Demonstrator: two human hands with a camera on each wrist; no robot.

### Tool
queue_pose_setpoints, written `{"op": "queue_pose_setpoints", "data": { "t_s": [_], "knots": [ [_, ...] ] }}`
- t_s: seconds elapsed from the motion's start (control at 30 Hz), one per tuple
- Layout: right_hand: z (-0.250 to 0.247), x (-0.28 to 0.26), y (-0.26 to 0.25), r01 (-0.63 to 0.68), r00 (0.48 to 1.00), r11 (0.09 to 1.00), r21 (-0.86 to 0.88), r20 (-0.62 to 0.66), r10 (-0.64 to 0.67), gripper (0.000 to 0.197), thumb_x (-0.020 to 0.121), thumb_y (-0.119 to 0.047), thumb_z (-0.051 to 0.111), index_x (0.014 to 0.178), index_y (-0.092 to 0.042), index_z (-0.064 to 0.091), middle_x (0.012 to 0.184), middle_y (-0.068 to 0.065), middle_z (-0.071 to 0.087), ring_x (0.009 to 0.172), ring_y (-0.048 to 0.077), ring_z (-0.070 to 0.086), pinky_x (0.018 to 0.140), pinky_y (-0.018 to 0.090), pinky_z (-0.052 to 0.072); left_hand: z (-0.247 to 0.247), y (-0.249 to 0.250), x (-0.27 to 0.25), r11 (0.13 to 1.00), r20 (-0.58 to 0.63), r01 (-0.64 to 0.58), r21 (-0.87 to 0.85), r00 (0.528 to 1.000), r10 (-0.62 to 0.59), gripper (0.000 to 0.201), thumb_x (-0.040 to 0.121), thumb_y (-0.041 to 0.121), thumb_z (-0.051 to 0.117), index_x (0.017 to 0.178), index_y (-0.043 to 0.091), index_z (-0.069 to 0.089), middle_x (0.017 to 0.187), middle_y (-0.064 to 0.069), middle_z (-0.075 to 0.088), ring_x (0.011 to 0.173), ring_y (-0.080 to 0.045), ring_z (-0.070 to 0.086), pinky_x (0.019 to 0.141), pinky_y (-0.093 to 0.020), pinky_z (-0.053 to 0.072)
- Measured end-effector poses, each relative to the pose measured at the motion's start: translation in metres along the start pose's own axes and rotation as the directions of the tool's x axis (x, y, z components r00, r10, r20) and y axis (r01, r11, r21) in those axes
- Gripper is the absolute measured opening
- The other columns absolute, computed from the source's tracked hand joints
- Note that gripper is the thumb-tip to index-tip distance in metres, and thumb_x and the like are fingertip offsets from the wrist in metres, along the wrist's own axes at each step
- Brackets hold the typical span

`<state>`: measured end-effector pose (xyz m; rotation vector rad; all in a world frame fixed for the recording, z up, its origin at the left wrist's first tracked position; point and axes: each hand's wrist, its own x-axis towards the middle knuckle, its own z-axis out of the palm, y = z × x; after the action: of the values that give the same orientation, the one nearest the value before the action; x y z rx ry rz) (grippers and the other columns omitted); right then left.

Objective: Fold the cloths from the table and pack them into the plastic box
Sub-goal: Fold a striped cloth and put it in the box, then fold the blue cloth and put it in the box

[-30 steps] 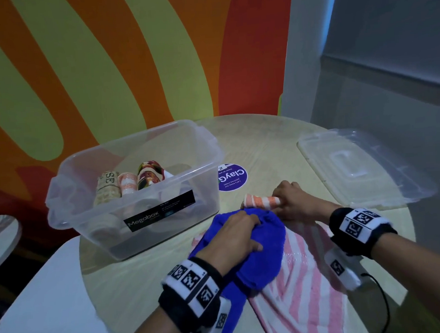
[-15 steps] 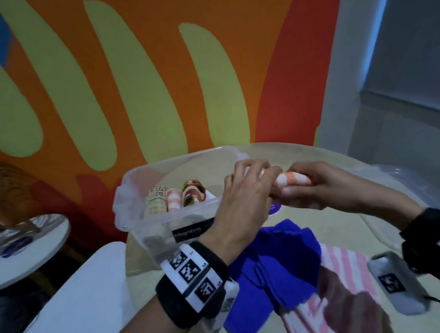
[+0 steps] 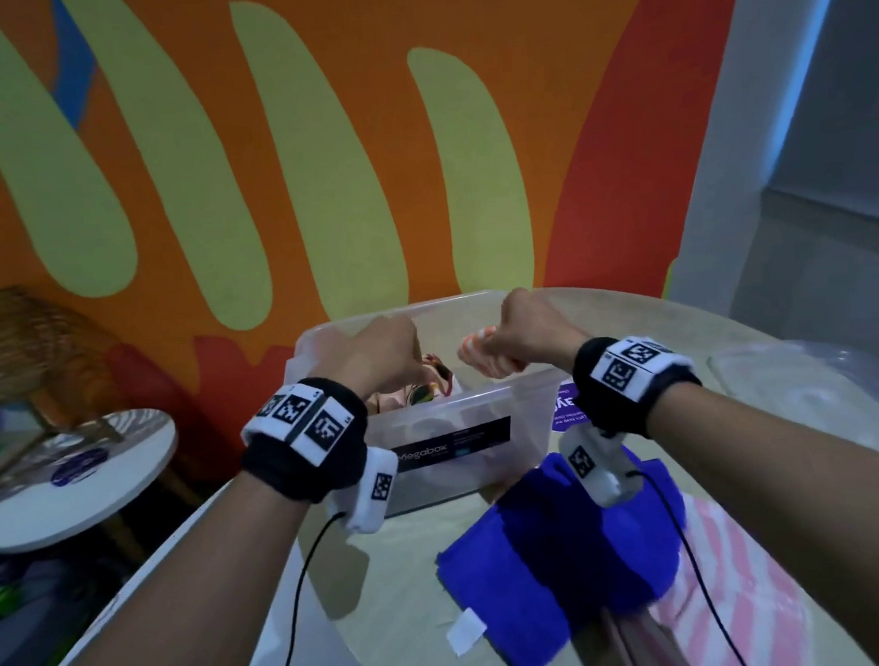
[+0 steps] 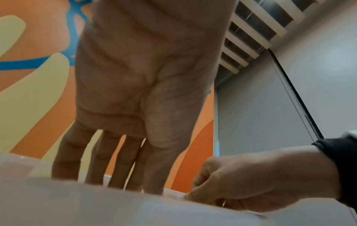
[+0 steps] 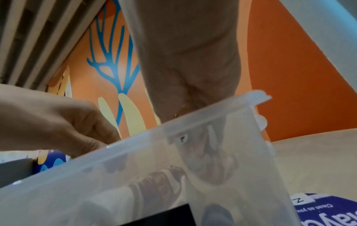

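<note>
A clear plastic box (image 3: pixel 523 394) stands on the round table and holds several rolled cloths (image 3: pixel 432 379). My right hand (image 3: pixel 524 327) grips an orange-and-white striped rolled cloth (image 3: pixel 480 361) just above the box's right half. In the right wrist view its fingers (image 5: pixel 208 160) show blurred through the box wall (image 5: pixel 241 152). My left hand (image 3: pixel 377 357) reaches down into the box with straight fingers (image 4: pixel 115 160); their tips are hidden behind the rim. A blue cloth (image 3: pixel 544 558) lies crumpled in front of the box on a pink striped cloth (image 3: pixel 741 587).
The box lid (image 3: pixel 817 397) lies at the table's right. A purple sticker (image 3: pixel 566 412) is on the tabletop beside the box. A small white side table (image 3: pixel 76 478) and a wicker chair (image 3: pixel 16 348) stand at the left, and the painted wall is close behind the box.
Both hands rose from the blue cloth on the table to over the box. The right hand carried the striped roll there. The left hand let go of it and dipped into the box.
</note>
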<state>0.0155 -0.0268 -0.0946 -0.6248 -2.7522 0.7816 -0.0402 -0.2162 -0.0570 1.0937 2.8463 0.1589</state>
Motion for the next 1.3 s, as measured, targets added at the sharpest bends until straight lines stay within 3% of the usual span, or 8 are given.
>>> {"op": "queue_pose_setpoints", "data": {
  "t_s": [0.23, 0.53, 0.63, 0.77, 0.9, 1.07, 1.17, 1.3],
  "knots": [
    [0.003, 0.003, -0.004, 0.043, 0.906, 0.973, -0.225, 0.419, 0.057, 0.028, 0.095, -0.033, 0.064, 0.099, -0.008, 0.078, 0.101, 0.007, 0.077, 0.096, 0.027, 0.071, 0.090, 0.042, 0.056, 0.014, 0.004, 0.009, 0.995, 0.025, 0.006, -0.104, 1.000, -0.003, 0.024, 0.100, 0.028, 0.065, 0.104, 0.005, 0.073, 0.085, -0.002, 0.067, 0.060, -0.009, 0.049, 0.051, -0.025, 0.033],
    [-0.053, -0.055, -0.015, 0.181, 0.965, 0.978, -0.105, 0.212, -0.156, 0.020, 0.100, -0.017, 0.060, 0.107, -0.010, 0.077, 0.103, 0.002, 0.075, 0.096, 0.016, 0.067, 0.082, 0.032, 0.053, 0.020, 0.045, 0.003, 0.939, -0.117, -0.185, -0.290, 0.981, 0.157, 0.015, 0.095, 0.023, 0.071, 0.094, 0.009, 0.079, 0.083, -0.004, 0.072, 0.073, -0.018, 0.066, 0.065, -0.032, 0.050],
    [-0.065, -0.095, -0.006, 0.221, 0.972, 0.960, -0.173, 0.120, -0.202, 0.020, 0.096, -0.015, 0.061, 0.083, -0.014, 0.075, 0.079, 0.000, 0.073, 0.067, 0.010, 0.062, 0.057, 0.025, 0.045, 0.027, 0.070, -0.014, 0.893, -0.216, -0.300, -0.336, 0.947, 0.237, 0.012, 0.092, 0.020, 0.073, 0.088, 0.010, 0.078, 0.080, -0.007, 0.074, 0.072, -0.021, 0.070, 0.070, -0.039, 0.059],
    [-0.055, -0.134, 0.041, 0.105, 0.921, 0.972, -0.208, 0.389, -0.016, 0.031, 0.095, -0.021, 0.061, 0.066, -0.013, 0.068, 0.054, 0.000, 0.062, 0.044, 0.012, 0.051, 0.051, 0.025, 0.043, 0.075, 0.097, -0.041, 0.859, -0.010, -0.368, -0.357, 0.921, 0.390, 0.007, 0.090, 0.020, 0.075, 0.085, 0.016, 0.074, 0.071, -0.003, 0.075, 0.061, -0.012, 0.072, 0.067, -0.032, 0.058],
    [-0.005, -0.150, 0.103, 0.047, 0.858, 0.898, -0.437, 0.478, 0.188, 0.029, 0.089, -0.034, 0.070, 0.076, -0.008, 0.065, 0.072, 0.009, 0.066, 0.062, 0.023, 0.056, 0.062, 0.032, 0.046, 0.147, 0.101, -0.043, 0.914, 0.170, -0.361, -0.186, 0.904, 0.392, 0.024, 0.089, 0.026, 0.074, 0.076, 0.023, 0.054, 0.089, -0.004, 0.061, 0.095, -0.030, 0.066, 0.072, -0.035, 0.046],
    [0.016, -0.156, 0.149, -0.078, 0.966, 0.942, -0.327, 0.210, 0.153, 0.060, 0.086, -0.028, 0.076, 0.136, -0.017, 0.046, 0.123, 0.010, 0.051, 0.111, 0.027, 0.046, 0.086, 0.036, 0.043, 0.189, 0.098, -0.037, 0.936, 0.190, -0.331, -0.123, 0.917, 0.350, 0.060, 0.088, 0.029, 0.074, 0.140, 0.017, 0.046, 0.135, -0.015, 0.051, 0.125, -0.037, 0.050, 0.102, -0.047, 0.044],
    [0.025, -0.155, 0.157, -0.035, 0.954, 0.952, -0.305, 0.272, 0.123, 0.068, 0.088, -0.022, 0.073, 0.148, -0.026, 0.042, 0.129, 0.009, 0.044, 0.120, 0.031, 0.037, 0.098, 0.038, 0.039, 0.197, 0.102, -0.030, 0.924, 0.158, -0.342, -0.174, 0.916, 0.368, 0.029, 0.085, 0.019, 0.072, 0.108, 0.013, 0.055, 0.119, -0.013, 0.060, 0.114, -0.036, 0.057, 0.091, -0.046, 0.049],
    [0.018, -0.149, 0.157, 0.036, 0.977, 0.965, -0.259, 0.213, 0.021, 0.029, 0.081, -0.022, 0.080, 0.104, -0.014, 0.065, 0.119, 0.009, 0.051, 0.110, 0.028, 0.043, 0.089, 0.034, 0.042, 0.184, 0.105, -0.022, 0.891, -0.002, -0.373, -0.259, 0.923, 0.386, 0.017, 0.082, 0.000, 0.056, 0.081, 0.017, 0.054, 0.094, -0.010, 0.063, 0.094, -0.034, 0.062, 0.074, -0.041, 0.050]
  ]
}}
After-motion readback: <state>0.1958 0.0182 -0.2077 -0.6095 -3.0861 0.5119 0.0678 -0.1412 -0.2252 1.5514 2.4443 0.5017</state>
